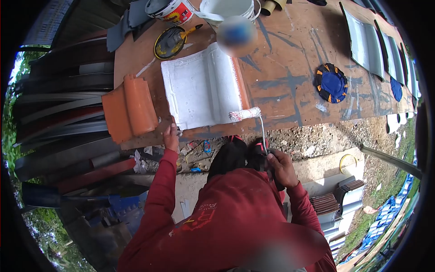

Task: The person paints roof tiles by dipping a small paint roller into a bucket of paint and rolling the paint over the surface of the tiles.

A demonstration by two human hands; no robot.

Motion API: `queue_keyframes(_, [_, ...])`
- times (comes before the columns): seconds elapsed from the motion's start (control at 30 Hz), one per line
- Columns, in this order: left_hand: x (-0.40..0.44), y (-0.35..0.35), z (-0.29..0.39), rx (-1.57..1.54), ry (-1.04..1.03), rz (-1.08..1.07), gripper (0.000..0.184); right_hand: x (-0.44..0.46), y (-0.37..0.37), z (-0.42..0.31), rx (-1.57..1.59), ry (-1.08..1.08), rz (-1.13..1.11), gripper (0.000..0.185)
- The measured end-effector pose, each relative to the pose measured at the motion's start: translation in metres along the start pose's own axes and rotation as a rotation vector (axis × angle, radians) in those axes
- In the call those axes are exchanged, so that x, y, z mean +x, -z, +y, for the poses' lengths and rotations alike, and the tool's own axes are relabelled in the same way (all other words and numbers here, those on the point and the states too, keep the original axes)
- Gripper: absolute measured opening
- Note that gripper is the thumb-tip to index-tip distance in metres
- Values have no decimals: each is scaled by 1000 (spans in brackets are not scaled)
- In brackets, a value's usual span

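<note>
A roof tile (197, 90) coated white lies on the wooden table, with a bare orange strip along its right side. My right hand (282, 167) is wrapped round the handle of a paint roller (244, 114), whose white roller head rests at the tile's lower right corner. At the tile's lower left corner is my left hand (171, 135), its fingers at the tile's edge; whether they grip it is too small to tell. Left of the white tile, an unpainted orange tile (130, 109) sits at the table's edge.
White buckets (226, 8) and a paint-smeared lid with a brush (170, 43) stand at the back of the wooden table (281, 106). A round blue cloth item (332, 83) lies on the right, near several grey-white tiles (364, 43). Stacked tiles (324, 204) are on the ground.
</note>
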State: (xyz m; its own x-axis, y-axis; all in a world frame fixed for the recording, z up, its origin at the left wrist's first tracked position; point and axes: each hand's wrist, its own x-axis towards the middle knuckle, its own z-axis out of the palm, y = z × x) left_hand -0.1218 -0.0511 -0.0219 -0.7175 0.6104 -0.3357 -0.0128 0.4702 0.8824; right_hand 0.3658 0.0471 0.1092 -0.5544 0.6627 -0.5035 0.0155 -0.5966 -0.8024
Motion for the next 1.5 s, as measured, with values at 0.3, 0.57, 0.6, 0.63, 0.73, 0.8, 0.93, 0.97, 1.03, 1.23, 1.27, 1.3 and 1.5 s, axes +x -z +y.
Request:
queue_keyframes(0.3, [27, 5, 13, -179, 417, 20, 26, 88, -31, -47, -178, 99, 59, 30])
queue_keyframes(0.57, [29, 8, 22, -186, 447, -35, 27, 207, -37, -122, -122, 153, 82, 30])
queue_keyframes(0.6, [25, 7, 25, -181, 458, -25, 26, 212, -37, -123, -132, 154, 73, 30])
queue_keyframes(0.63, [23, 8, 25, -188, 448, -35, 26, 209, -37, -119, -106, 155, 78, 29])
queue_keyframes(0.73, [17, 2, 35, -69, 447, 15, 26, 167, -29, -89, -114, 112, 41, 30])
queue_keyframes(0.8, [17, 4, 36, -40, 437, 29, 28, 128, -18, -69, -87, 45, -1, 30])
queue_keyframes(0.93, [28, 4, 19, -50, 447, 16, 26, 109, -15, -74, 13, -46, -28, 29])
queue_keyframes(0.97, [36, 8, 10, -14, 436, 10, 25, 123, -18, -77, 34, -27, -20, 28])
queue_keyframes(1.03, [38, 4, 11, 43, 426, 28, 23, 156, -30, -98, 48, 62, 3, 28])
queue_keyframes(1.23, [45, 12, 2, 73, 399, 16, 28, 205, -29, -113, 42, 120, 32, 29])
queue_keyframes(1.27, [49, 14, -2, 75, 400, 8, 28, 190, -25, -106, 43, 96, 29, 29])
queue_keyframes(1.3, [65, 26, -23, 172, 335, -56, 34, 170, -23, -99, 41, 72, 20, 30])
queue_keyframes(1.5, [65, 29, -24, 152, 378, -63, 44, 45, 17, -27, -110, -22, -113, 31])
